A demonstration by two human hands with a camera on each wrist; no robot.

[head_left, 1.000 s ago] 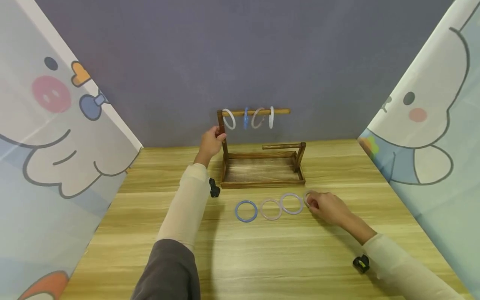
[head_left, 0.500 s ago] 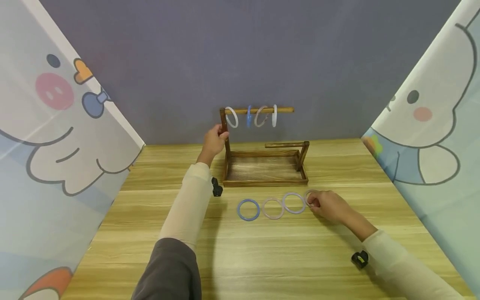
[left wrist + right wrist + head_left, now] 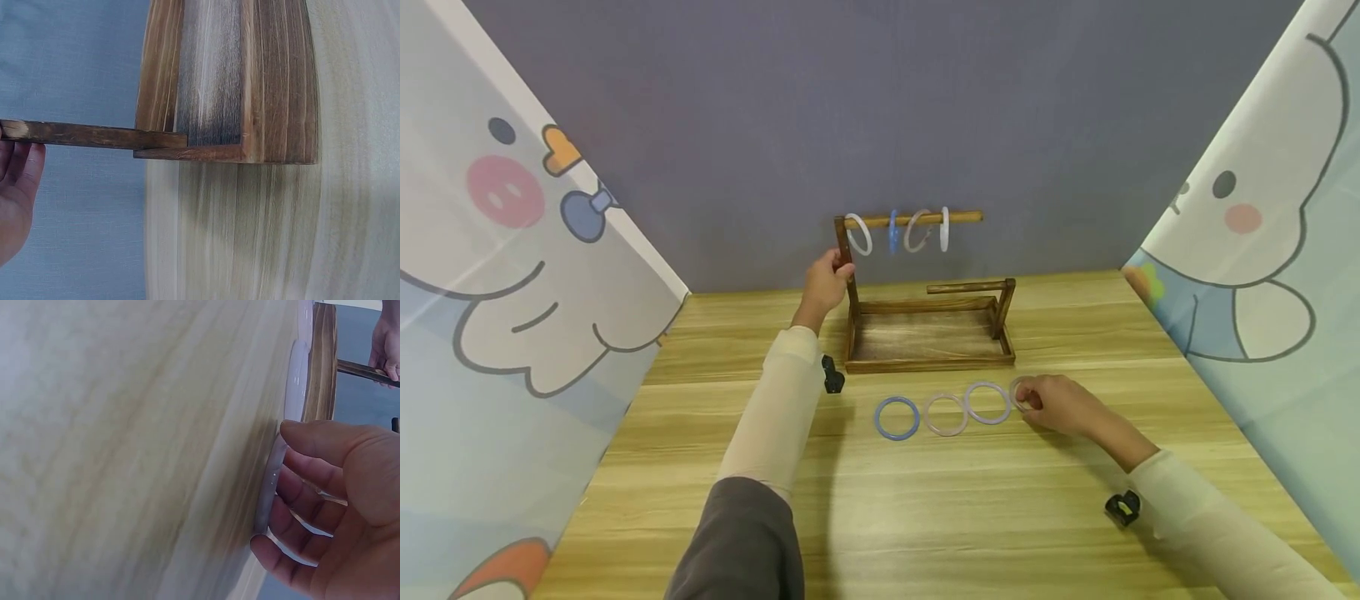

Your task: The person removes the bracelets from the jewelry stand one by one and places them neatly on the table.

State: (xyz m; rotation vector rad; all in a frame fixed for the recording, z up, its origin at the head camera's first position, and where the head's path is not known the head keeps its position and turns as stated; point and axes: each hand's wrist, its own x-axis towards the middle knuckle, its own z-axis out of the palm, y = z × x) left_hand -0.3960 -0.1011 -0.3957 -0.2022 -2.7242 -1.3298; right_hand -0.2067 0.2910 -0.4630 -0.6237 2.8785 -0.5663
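A dark wooden bangle stand [image 3: 929, 365] stands at the back of the table. My left hand [image 3: 825, 285] grips its tall left post, which the left wrist view shows as a dark bar [image 3: 94, 134]. Several bangles hang on the upper rod, including a blue bangle [image 3: 892, 232] and a white bangle [image 3: 944, 230]. In front of the stand my right hand [image 3: 1062, 405] holds the edge of a pale, translucent bangle [image 3: 270, 487] on the table, thumb and fingers curled about it. Left of it lie a lilac bangle [image 3: 987, 422], a pale pink bangle [image 3: 945, 434] and a blue bangle [image 3: 897, 437].
A short lower rod [image 3: 964, 289] juts left from the stand's right post [image 3: 1002, 312]. The grey wall [image 3: 910, 108] rises close behind the stand. Printed cartoon panels [image 3: 505, 275] flank the wooden table [image 3: 925, 525]. A black device [image 3: 1122, 507] is at the right wrist.
The head view has shifted slightly. My left hand stays on the post, and my right hand keeps its place at the pale bangle with its fingers curling a little more round it.
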